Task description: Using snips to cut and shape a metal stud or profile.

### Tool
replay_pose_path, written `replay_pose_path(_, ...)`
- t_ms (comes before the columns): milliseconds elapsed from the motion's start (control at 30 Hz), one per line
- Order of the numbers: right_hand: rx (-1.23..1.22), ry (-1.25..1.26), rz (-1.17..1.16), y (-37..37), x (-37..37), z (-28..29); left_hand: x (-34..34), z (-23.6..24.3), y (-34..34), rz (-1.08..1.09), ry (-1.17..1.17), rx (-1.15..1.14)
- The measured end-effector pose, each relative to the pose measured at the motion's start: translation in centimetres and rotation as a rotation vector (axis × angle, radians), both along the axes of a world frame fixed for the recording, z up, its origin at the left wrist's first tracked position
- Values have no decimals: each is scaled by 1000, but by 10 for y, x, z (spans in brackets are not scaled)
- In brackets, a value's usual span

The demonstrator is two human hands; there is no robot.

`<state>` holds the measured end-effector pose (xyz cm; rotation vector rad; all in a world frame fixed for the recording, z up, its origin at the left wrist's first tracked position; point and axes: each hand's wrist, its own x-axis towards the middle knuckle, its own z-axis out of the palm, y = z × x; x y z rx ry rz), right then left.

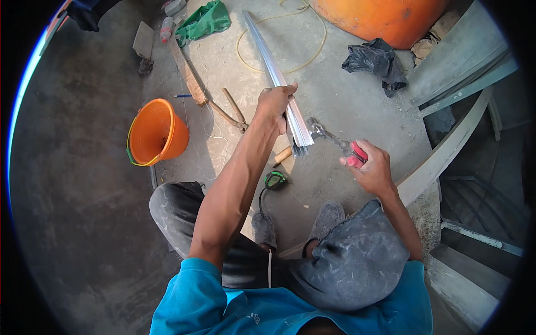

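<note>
**Left hand gripped a metal profile while right hand held a red-handled tool**

A grey, dusty concrete floor spread beneath everything, lit more brightly in its middle part than on the left. At its far side, toward the right, stood a large rounded orange container, cut off by the upper edge of the view.

The metal profile, long, narrow and silvery, slanted from the upper middle of the view down toward the person, its near end lying above the floor between the two hands. The left hand was closed around it, a short way up from that end, with the thumb across the top.

Left of the left forearm stood an orange bucket. A crumpled black plastic bag lay near the container, and a green bag lay at the far left.

The right hand was clenched on the handles of the red-handled tool, whose metal head was just beside the profile's near end; whether the two touched could not be told. Smallest was a green-and-black case on the floor, just beyond the person's feet.
</note>
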<state>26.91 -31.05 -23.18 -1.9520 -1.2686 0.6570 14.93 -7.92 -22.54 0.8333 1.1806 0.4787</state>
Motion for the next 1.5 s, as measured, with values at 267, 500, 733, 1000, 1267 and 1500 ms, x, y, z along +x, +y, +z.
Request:
replay_pose_path(267, -215, -193, 119, -20, 29, 8, 7, -22, -21, 55, -69, -18)
replay_pose_path(500, -39, 764, -102, -93, -21, -53, 52, -22, -52, 167, -423, -232)
replay_pose_path(733, 126, 335, -318, -79, -77, -53, 79, 0, -65, 113, -595, -292)
replay_pose_path(1000, -60, -93, -622, -101, -41, -1, 117, -14, -95, 119, -606, -338)
replay_pose_path(1267, -207, -405, -421, -121, -36, 28, 96, -34, -119, 168, -600, -318)
replay_pose_path(1500, -552, -557, -367, -95, -62, 55, 64, -48, -128, 172, -579, -269)
